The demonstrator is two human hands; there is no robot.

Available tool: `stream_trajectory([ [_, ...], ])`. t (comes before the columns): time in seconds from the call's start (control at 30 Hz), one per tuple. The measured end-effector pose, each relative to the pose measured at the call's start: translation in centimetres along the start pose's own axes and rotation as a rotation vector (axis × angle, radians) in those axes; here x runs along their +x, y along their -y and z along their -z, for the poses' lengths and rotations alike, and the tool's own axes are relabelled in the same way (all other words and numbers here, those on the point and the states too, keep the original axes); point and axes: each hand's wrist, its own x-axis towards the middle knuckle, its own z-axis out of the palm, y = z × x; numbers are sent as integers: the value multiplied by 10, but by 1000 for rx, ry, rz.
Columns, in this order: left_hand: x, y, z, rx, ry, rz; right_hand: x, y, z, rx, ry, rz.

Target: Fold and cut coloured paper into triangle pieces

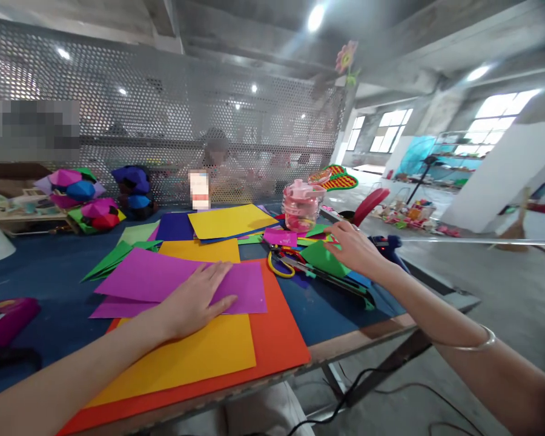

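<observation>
The person's bare left forearm is lying nearest, across the near left corner. Its left hand is resting palm down, fingers stretched out and grasping nothing, on two overlapping rectangular purple paper sheets. The purple sheets are overlapping a yellow-orange paper sheet, which is lying over a larger orange-red paper sheet at the near edge of the dark blue tabletop.

To the right, the right hand is hovering over or touching a folded green paper piece; whether its bent fingers are gripping cannot be told. Yellow-rimmed scissors are lying between the hands. Beyond them, a pink see-through plastic jar is standing upright. Far left, multicoloured faceted paper balls are sitting clustered.
</observation>
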Motion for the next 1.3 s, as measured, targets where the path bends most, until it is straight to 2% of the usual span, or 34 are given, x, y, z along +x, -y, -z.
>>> stream_trajectory([
  [0.1,0,1,0,-7,-20,-15,-10,-13,-1,-26,32,-20],
  [0.23,0,2,-1,0,-33,-19,-18,-5,3,-41,64,-12],
  [0.37,-1,0,0,5,8,8,-13,2,8,-75,95,-64],
  [0.63,0,-4,4,17,87,56,-1,-4,2,-54,229,-162],
  [0.73,-1,-3,3,19,90,54,2,-7,8,-36,236,-178],
  [0.83,-1,-2,1,24,95,48,9,-16,27,-36,196,-244],
  [0.93,-1,0,-1,23,90,34,15,-27,48,-82,76,-363],
  [1.0,-2,1,-2,20,78,27,18,-32,54,-116,2,-432],
  [1.1,-3,2,-3,15,65,25,20,-35,50,-127,-39,-487],
  [1.3,-2,2,-3,3,57,17,30,-34,20,-93,-74,-530],
])
